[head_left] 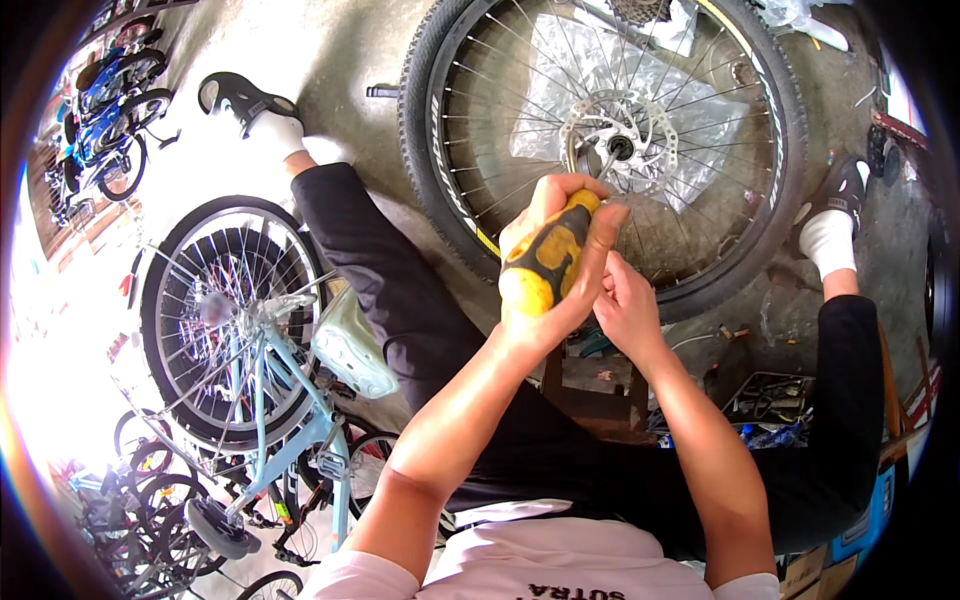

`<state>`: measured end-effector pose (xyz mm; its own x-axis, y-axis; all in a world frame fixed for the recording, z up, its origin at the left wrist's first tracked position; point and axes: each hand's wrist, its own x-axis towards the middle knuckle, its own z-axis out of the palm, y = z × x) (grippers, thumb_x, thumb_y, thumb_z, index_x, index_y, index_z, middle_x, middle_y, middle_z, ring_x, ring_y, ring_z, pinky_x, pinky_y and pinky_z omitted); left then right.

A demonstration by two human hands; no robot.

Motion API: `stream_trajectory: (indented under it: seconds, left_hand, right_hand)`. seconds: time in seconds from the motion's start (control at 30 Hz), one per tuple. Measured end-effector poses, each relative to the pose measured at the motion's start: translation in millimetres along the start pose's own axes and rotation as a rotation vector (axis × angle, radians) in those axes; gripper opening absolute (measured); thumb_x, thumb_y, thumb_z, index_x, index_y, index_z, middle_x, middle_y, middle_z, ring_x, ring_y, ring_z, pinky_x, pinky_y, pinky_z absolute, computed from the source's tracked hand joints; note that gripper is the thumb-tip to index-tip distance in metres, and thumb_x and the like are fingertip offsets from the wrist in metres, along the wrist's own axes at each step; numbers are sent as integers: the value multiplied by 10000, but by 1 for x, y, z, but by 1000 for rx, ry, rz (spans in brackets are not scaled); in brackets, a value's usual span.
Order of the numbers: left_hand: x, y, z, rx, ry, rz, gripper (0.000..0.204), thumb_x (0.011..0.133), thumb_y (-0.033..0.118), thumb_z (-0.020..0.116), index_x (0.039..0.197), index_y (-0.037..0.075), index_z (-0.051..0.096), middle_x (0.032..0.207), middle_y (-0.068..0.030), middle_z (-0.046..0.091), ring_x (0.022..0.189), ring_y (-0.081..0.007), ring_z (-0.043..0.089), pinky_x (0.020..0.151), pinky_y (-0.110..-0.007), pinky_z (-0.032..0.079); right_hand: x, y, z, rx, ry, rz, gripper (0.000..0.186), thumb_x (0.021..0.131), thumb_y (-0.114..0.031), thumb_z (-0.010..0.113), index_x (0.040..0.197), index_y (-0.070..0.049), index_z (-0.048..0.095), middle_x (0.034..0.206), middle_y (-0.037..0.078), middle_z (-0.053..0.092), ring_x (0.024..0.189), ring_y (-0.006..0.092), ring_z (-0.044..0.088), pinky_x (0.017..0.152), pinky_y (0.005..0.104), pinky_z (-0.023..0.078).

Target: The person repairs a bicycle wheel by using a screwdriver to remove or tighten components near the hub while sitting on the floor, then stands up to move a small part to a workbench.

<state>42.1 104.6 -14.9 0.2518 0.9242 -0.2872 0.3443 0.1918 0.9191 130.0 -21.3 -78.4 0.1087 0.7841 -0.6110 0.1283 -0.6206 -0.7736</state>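
1. Pale shirt cloth (560, 545) lies nearest the camera, on the wearer's side of both grips.
2. Left grip, the left hand (592, 272): fingers wrapped snugly round a yellow-and-black tool handle (545, 265), whose metal shaft (611, 163) points away from the wearer.
3. Right grip, the right hand (632, 312): just right of the left one and nearer the wearer, fingers curled in; whether they pinch anything, I cannot tell.
4. One bicycle wheel (420, 130) stretches beyond both grips, its hub (621, 148) just past the left one; tip contact is unclear.
5. Step in hand, I judge: working the tool at the hub.
6. Next move seems to call for aligned shaft, firm left grip and steady wheel.
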Motion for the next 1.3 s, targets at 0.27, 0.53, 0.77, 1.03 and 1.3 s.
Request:
stream_trajectory:
  seconds: [0.27, 0.53, 0.77, 1.03, 1.3]
  left_hand:
    - [1, -4, 6, 44, 1, -1, 258, 920, 185, 740, 1038, 45, 557, 713, -84, 615, 602, -213, 599, 593, -309, 490]
    - [3, 7, 13, 233, -31, 110, 236, 901, 192, 751, 1025, 66, 594, 713, -71, 640, 609, -219, 634, 603, -314, 509]
    - [6, 19, -4, 174, -61, 3, 258, 898, 163, 758, 1035, 45, 573, 698, -79, 632, 620, -222, 634, 614, -319, 516]
    - [23, 16, -5, 40, -157, -76, 191, 971, 154, 673, 1086, 43, 567, 804, 6, 589, 683, -53, 526, 606, -221, 434]
    - [31, 13, -2, 94, -158, -51, 263, 901, 170, 742, 1019, 26, 556, 767, -146, 666, 690, -329, 684, 650, -360, 533]
  right_hand:
    - [1, -5, -1, -6, -11, 64, 260, 953, -250, 643, 1111, -46, 614, 856, 100, 683, 699, 218, 663, 666, 349, 531]
    - [-3, -1, -3, -27, 23, -79, 232, 895, -151, 619, 1089, -37, 565, 916, 151, 661, 743, 315, 675, 683, 397, 529]
    - [0, 2, 2, -23, 8, -51, 282, 952, -252, 646, 1129, -38, 597, 854, 94, 663, 683, 234, 646, 652, 363, 520]
    - [1, -2, 0, 16, -5, 35, 283, 950, -256, 653, 1128, -42, 603, 842, 86, 660, 678, 214, 643, 650, 345, 520]
    - [4, -2, -1, 23, -12, 62, 276, 950, -255, 649, 1128, -47, 607, 836, 81, 658, 684, 208, 646, 654, 341, 521]
